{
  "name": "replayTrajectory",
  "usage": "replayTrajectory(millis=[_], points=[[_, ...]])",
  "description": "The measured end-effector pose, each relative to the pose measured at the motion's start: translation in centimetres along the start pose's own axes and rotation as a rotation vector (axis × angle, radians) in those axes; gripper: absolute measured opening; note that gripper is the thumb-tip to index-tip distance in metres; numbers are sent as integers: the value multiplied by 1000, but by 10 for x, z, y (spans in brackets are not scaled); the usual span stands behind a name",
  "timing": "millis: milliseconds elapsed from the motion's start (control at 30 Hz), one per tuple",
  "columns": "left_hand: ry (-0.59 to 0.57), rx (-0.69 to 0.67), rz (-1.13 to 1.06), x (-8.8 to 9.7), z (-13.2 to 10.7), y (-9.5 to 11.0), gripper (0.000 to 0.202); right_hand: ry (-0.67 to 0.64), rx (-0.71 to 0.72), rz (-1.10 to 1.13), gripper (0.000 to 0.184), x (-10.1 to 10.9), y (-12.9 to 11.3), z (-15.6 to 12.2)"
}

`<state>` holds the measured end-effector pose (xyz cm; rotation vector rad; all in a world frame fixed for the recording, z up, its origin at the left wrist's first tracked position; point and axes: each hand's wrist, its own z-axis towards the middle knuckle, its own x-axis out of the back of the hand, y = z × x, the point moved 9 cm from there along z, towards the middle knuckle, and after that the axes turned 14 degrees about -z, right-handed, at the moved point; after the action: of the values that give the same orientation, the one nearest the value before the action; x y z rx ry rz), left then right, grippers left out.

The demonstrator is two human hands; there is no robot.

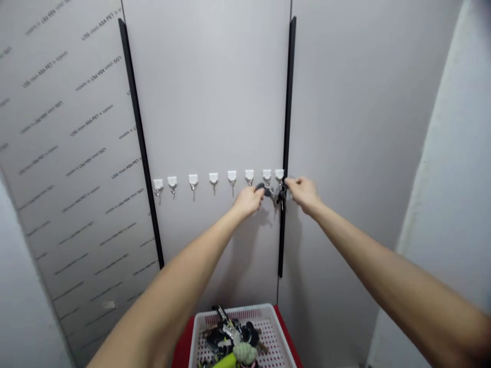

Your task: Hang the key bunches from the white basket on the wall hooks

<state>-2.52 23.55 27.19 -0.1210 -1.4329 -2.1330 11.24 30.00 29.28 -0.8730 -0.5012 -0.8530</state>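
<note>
Key bunch held at frame centre.
Left hand pinches dark fob; right hand pinches bunch under rightmost hook.

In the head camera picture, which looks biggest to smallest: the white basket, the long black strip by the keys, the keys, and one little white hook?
1. white basket, nearest the camera and partly cut off
2. black strip, longest but thin
3. keys
4. white hook, only slightly smaller than the keys
</note>
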Motion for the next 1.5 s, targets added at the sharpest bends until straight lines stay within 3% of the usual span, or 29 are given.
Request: replayTrajectory(millis=[133, 233, 300, 400, 467, 533, 567, 633, 733, 833, 933, 1067, 1167, 1267, 1367, 1500], points=[[-120, 174, -71, -41, -44, -59, 26, -43, -35, -103, 36, -28, 19, -25], [-187, 272, -148, -56, -68, -84, 24, -41, -45, -109, 30, -34, 18, -31], [-207, 298, -212, -52, -76, -84, 22, 10, -44, -70, 30, -22, 14, -25], [-160, 287, -285, -30, -75, -67, 21, 71, -22, -4, 29, 11, 2, -9], [-122, 255, -326, -13, -74, -53, 22, 41, 21, 17, 26, 30, -12, 0], [-124, 230, -342, -4, -80, -49, 23, -61, 129, 16, 22, 32, -30, -4], [-143, 228, -323, -4, -86, -54, 23, -136, 201, 4, 21, 24, -39, -14], [-199, 244, -209, -8, -107, -76, 25, -332, 342, -33, 17, -11, -48, -52], [-255, 309, 67, -23, -155, -133, 30, -626, 457, -56, 15, -85, -33, -144], [-250, 380, 253, -37, -202, -186, 28, -741, 433, -57, 19, -141, -1, -224], [-213, 367, 241, -38, -223, -209, 20, -810, 346, -42, 22, -167, 24, -258], [-41, 403, -75, 0, -207, -197, 21, -800, 233, 289, 31, -152, 9, -235], [7, 463, -493, 29, -182, -160, 41, -860, 135, 547, 46, -132, -30, -209], [-57, 344, -842, 47, -153, -97, 52, -979, 112, 946, 52, -106, -87, -195], [-159, 215, -964, 56, -136, -46, 57, -1082, 187, 1192, 55, -80, -131, -192], [-195, 188, -964, 59, -132, -27, 58, -1100, 215, 1234, 56, -67, -148, -193]])
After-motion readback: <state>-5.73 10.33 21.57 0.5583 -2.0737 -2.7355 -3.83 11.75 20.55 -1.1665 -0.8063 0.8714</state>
